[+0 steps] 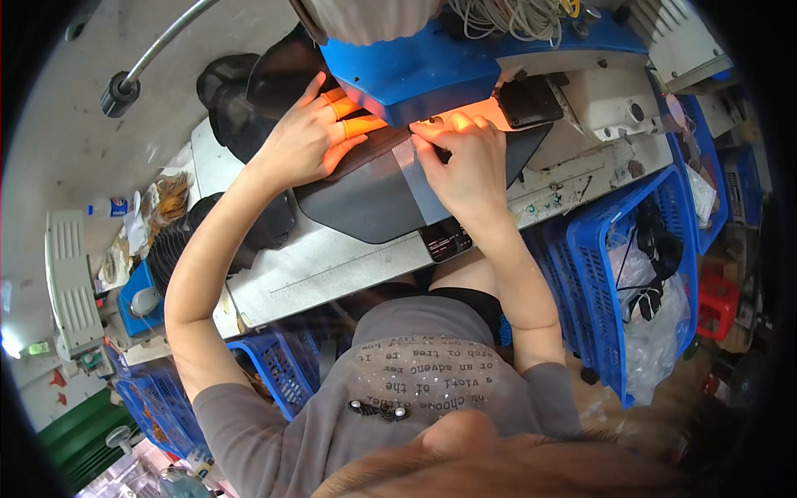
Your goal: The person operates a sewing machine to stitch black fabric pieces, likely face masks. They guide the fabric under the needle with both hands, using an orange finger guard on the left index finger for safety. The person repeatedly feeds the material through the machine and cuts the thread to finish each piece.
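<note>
A flat dark piece of fabric or leather lies on the sewing machine bed, with a shiny grey strip running across it. The blue sewing machine head stands over its far edge, and orange light glows beneath. My left hand rests on the dark piece left of the head, fingers spread; some fingers look bright orange, from light or covers. Just below the head, my right hand pinches thumb and fingertips together at the far end of the strip. The needle area is hidden.
More black pieces are heaped at the far left. A phone-like black device lies by the table's front edge. Blue baskets with bags stand at the right; another basket is below left. A lamp arm reaches in.
</note>
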### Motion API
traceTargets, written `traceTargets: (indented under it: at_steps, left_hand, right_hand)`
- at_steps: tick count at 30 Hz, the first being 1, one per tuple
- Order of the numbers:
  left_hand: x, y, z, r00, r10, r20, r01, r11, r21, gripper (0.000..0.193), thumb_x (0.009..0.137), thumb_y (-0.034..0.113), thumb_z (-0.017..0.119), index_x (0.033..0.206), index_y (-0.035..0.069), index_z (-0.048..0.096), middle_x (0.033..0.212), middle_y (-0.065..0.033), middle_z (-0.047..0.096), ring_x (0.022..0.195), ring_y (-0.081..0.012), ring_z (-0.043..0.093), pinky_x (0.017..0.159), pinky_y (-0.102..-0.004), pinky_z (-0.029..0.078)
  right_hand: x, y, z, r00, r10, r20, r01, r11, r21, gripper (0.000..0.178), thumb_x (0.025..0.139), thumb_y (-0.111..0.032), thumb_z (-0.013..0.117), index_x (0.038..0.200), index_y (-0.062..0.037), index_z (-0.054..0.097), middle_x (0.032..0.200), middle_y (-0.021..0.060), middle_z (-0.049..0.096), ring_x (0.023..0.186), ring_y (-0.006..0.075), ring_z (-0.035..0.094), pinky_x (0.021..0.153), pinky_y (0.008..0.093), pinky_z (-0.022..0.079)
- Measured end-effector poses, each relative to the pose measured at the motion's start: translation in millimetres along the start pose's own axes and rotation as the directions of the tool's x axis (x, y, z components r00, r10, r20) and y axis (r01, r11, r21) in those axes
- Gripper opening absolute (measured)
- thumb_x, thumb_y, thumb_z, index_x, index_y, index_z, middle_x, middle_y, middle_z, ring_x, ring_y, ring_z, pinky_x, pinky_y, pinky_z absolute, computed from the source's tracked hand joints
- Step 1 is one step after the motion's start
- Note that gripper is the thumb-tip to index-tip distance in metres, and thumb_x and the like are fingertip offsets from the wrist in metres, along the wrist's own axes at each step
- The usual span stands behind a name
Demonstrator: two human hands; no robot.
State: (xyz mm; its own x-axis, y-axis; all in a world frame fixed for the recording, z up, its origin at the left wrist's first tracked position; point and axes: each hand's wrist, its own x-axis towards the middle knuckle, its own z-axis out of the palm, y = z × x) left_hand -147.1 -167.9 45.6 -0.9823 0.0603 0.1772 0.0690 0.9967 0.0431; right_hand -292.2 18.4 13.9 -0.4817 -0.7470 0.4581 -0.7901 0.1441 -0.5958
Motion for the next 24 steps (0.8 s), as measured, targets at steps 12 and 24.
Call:
traceTargets:
  at_steps: [12,24]
  left_hand:
    - [3.5,-8.5,4.0,0.997,0.041,-0.059,-0.042,0.999,-0.020,0.030,0.081,0.012,0.065,0.110,0.013,0.073,0.110,-0.0065,0.067,0.119,-0.0274,0.056,0.119,-0.0508,0.021]
    - [7.0,-8.5,-4.1,0.994,0.081,-0.070,-0.084,0.996,-0.043,0.023,0.084,0.014,0.069,0.106,0.008,0.070,0.104,-0.0091,0.067,0.108,-0.0287,0.060,0.115,-0.0454,0.031]
  right_hand:
    - [1.9,3.0,1.2,0.999,0.033,0.021,-0.033,0.999,0.020,0.018,0.082,-0.019,0.070,0.096,-0.0100,0.078,0.077,0.0083,0.064,0.084,0.0277,0.060,0.086,0.0398,0.041]
    - [-16.9,22.0,-23.1,0.992,-0.083,-0.090,0.099,0.975,0.197,0.011,0.078,-0.006,0.072,0.089,-0.0060,0.075,0.076,0.0046,0.063,0.076,0.0225,0.059,0.072,0.0345,0.043]
